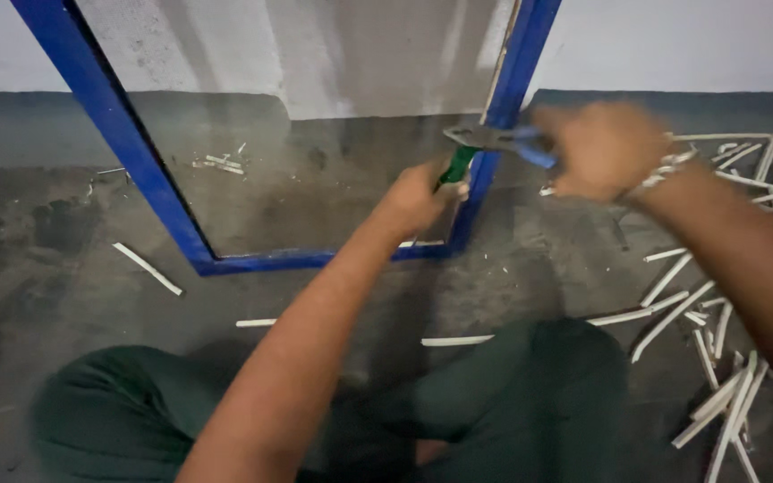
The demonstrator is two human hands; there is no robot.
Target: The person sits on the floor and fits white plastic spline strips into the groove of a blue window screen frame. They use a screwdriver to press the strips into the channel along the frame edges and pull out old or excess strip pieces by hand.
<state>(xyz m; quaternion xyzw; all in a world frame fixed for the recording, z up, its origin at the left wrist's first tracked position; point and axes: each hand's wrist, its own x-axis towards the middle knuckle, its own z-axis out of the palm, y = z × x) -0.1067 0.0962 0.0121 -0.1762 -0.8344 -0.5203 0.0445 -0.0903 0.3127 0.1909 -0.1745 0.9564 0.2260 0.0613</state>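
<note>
A blue metal frame [127, 143] with a glass pane leans against the wall, its lower edge on the grey floor. My left hand [415, 199] is closed around a green-handled tool [456, 166] held against the frame's right upright. My right hand [603, 148], blurred and wearing a wrist chain, grips pliers [492, 139] with blue handles, their jaws at the same upright just above the green tool. My legs in dark green trousers are folded at the bottom of the view.
Several white strips [717, 394] lie scattered on the floor at the right. A few more strips [148, 268] lie left of and below the frame. A pale wall stands behind the frame.
</note>
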